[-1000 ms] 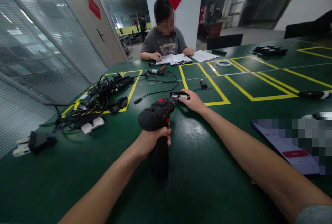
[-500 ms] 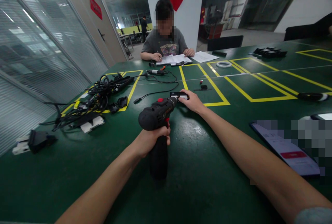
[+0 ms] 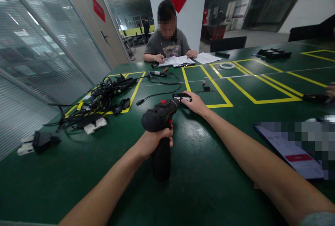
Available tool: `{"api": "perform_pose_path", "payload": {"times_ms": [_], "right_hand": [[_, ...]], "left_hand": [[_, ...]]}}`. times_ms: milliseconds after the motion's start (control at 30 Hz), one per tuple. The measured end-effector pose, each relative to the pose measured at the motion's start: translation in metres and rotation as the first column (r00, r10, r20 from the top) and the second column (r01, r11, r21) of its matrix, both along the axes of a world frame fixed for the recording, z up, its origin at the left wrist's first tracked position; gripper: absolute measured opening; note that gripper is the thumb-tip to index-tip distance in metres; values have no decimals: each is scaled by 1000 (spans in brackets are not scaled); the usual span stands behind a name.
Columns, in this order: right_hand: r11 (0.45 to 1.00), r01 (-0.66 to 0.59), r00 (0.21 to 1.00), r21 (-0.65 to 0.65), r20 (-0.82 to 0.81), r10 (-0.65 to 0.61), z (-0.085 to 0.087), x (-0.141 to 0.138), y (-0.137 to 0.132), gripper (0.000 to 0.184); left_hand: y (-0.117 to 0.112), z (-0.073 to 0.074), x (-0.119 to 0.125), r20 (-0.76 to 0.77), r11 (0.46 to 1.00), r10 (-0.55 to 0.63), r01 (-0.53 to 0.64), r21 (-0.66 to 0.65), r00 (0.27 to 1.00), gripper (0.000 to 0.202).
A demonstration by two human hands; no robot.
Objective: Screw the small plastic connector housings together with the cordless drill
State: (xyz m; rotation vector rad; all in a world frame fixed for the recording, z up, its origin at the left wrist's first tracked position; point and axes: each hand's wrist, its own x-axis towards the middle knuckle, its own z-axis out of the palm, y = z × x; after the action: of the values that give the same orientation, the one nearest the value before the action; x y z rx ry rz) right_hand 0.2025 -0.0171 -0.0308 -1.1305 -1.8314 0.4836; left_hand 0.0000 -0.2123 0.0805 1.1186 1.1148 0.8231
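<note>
My left hand [image 3: 154, 141] is wrapped round the grip of a black cordless drill [image 3: 156, 117] with a red trigger and a red switch on top. The drill stands upright near the middle of the table, its chuck pointing away from me. Right at the chuck's tip, my right hand [image 3: 194, 102] holds a small black and silvery-white block [image 3: 181, 96] by its end. Whether the bit is in contact with the block I cannot tell, as the drill partly hides it. Beyond my right hand lie a small black part [image 3: 206, 89] and a tiny red piece [image 3: 203, 83].
Tangled black cables [image 3: 104, 93] cover the left of the green table [image 3: 125, 180], with white and black parts [image 3: 95, 125] nearby. A phone [image 3: 293, 152] lies at right. Across the table a person [image 3: 170, 43] writes on papers [image 3: 180, 60]. Another person's hand [image 3: 331, 90] is at the right edge.
The view has shifted slightly. Both my hands, the drill and the block keep their places relative to each other. Another person's hand has appeared at the right edge, at the dark object there.
</note>
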Motion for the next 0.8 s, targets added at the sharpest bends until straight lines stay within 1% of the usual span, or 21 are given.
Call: {"api": "perform_pose_path", "payload": {"times_ms": [267,433,667,800], "right_hand": [[1000,-6,1000,5,6,6,1,0,-1,40],[1000,3,1000,4,10,-3,2,0,-2,39],[999,7,998,47,60,-10,-1,-3,0,44],[999,7,997,45,72,-11,-2,-3,0,44]], "left_hand": [[1,0,-1,-3,1000,-9,9,-5,1000,20],[1,0,0,2,1000,3,-3,-4,1000,22],[1,0,0,-22,1000,4,-4,-9,1000,23],[2,1,0,-22,1000,-4,4,-7,1000,22]]}}
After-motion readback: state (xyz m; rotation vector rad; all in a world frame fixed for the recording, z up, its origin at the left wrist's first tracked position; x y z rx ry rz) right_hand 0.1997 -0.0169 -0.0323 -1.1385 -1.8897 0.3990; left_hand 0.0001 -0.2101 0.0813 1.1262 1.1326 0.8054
